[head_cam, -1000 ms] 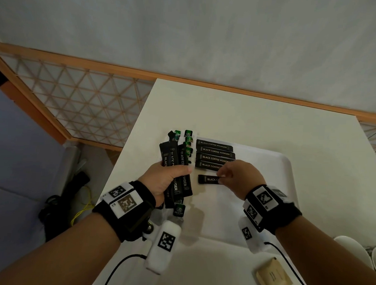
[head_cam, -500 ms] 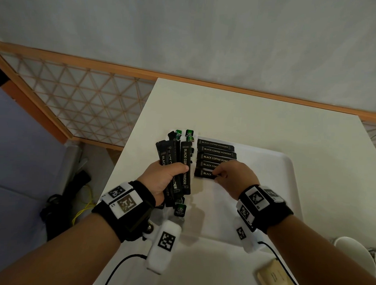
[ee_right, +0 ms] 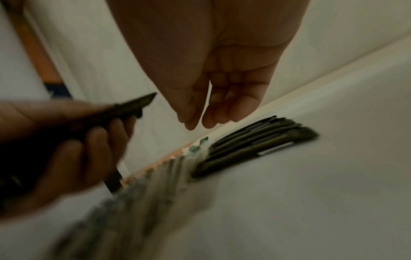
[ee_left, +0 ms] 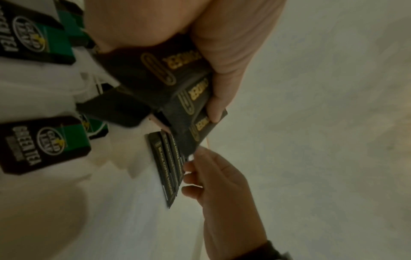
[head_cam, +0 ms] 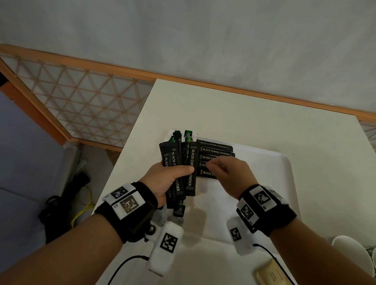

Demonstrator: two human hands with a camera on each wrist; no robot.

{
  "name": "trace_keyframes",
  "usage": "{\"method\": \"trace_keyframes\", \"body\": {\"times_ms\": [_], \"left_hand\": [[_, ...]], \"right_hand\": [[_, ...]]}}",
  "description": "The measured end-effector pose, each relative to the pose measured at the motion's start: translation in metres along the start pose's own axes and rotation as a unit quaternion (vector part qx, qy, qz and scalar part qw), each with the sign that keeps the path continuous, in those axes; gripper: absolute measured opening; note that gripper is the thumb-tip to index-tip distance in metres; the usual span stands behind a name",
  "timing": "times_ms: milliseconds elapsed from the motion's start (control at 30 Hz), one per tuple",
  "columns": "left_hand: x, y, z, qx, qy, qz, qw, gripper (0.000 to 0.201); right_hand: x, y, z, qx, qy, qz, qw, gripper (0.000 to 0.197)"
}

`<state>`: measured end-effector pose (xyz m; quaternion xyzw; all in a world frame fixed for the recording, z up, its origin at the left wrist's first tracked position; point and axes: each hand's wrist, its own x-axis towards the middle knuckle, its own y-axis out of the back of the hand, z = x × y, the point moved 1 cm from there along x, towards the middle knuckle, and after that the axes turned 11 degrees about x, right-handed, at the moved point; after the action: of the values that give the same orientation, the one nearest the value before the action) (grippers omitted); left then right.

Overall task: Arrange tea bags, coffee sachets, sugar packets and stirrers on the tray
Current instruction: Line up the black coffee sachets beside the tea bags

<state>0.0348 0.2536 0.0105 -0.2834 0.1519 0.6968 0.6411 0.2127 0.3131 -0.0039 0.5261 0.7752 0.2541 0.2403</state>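
My left hand (head_cam: 175, 171) grips a fanned bundle of black coffee sachets (head_cam: 191, 161) mixed with green tea bags (head_cam: 179, 210) above the tray's left edge. In the left wrist view the thumb (ee_left: 222, 70) presses the sachets (ee_left: 155, 73), and green tea tags (ee_left: 44, 140) hang below. Several coffee sachets lie in a tidy row (head_cam: 216, 149) on the white tray (head_cam: 266, 187). My right hand (head_cam: 213, 165) hovers just over that row (ee_right: 255, 140), fingers (ee_right: 209, 121) loosely curled and holding nothing.
Beige packets (head_cam: 272, 277) lie near the table's front edge at the right. White rounded objects (head_cam: 349, 252) sit off the table's right side. A wooden lattice screen (head_cam: 77, 106) and floor cables (head_cam: 59, 210) lie beyond the left table edge.
The right hand slid a lone coffee sachet up against the row on the tray, let it go and lifted off. The left hand kept its bundle nearly still.
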Motion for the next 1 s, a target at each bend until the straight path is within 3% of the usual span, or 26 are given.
{"method": "trace_keyframes", "body": {"times_ms": [133,233,367,433,533,633,767,900,1000], "left_hand": [[-0.002,-0.004,-0.002,0.012,-0.009,-0.007,1.0,0.03],[-0.004,-0.007,-0.004,0.021,-0.022,-0.016,0.999,0.031],[-0.006,-0.007,-0.003,-0.003,-0.008,-0.022,1.0,0.019],[-0.005,-0.005,-0.003,-0.023,0.0,-0.006,1.0,0.014],[-0.004,0.0,-0.004,-0.041,0.005,0.016,0.999,0.014],[-0.004,0.002,-0.003,-0.042,0.013,0.024,0.999,0.016],[-0.002,0.002,-0.003,-0.033,0.012,0.018,0.999,0.022],[-0.002,0.0,-0.002,-0.016,0.013,0.003,1.0,0.014],[-0.003,-0.001,0.0,-0.009,0.009,-0.004,1.0,0.008]], "right_hand": [[-0.006,-0.001,-0.028,0.243,-0.063,-0.04,0.967,0.02],[-0.009,0.0,-0.04,0.242,-0.051,-0.088,0.965,0.011],[-0.007,-0.003,-0.036,0.327,-0.071,-0.066,0.94,0.016],[-0.005,0.0,-0.028,0.287,-0.072,-0.055,0.954,0.019],[-0.005,0.005,-0.016,0.074,-0.036,-0.108,0.991,0.022],[-0.012,0.006,-0.009,-0.082,-0.03,-0.138,0.987,0.017],[-0.016,0.002,-0.004,-0.065,-0.074,-0.112,0.989,0.024],[-0.011,-0.002,0.003,-0.072,-0.051,-0.101,0.991,0.023],[-0.009,0.001,0.01,-0.07,-0.02,-0.049,0.996,0.023]]}}
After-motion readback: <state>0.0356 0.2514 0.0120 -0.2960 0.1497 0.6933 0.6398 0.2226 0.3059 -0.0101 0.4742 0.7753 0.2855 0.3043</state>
